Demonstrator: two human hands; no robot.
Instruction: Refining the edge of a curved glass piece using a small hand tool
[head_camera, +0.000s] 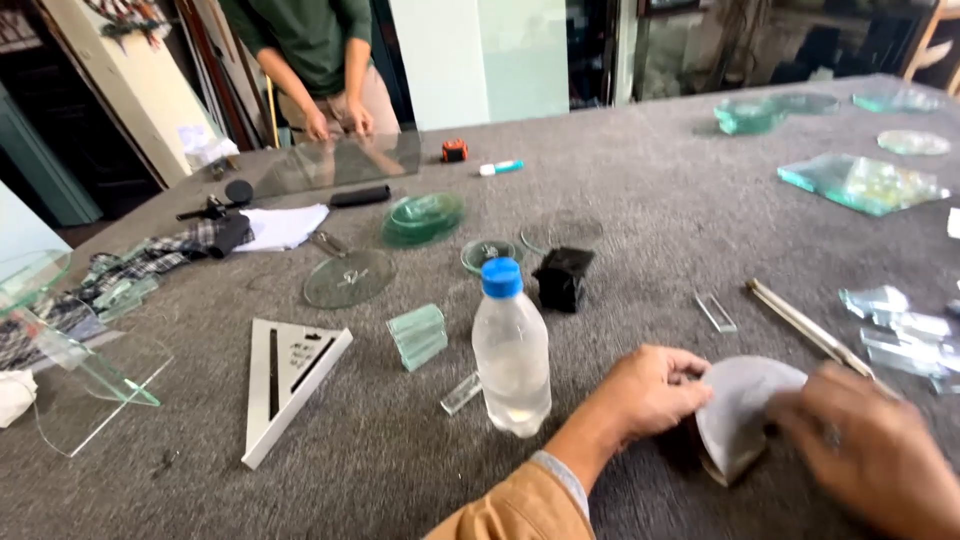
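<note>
While both hands (650, 392) grip frosted glass disc (742, 410), blue-capped clear bottle (510, 350) nearby

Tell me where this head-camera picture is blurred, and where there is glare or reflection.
Head view: the right hand is smeared by motion blur; the left hand is a little sharper, both on a pale glass piece. The plastic bottle is fairly crisp. The glass sheet at the far edge mirrors another person's arms. Light is soft, shadows faint.
</note>
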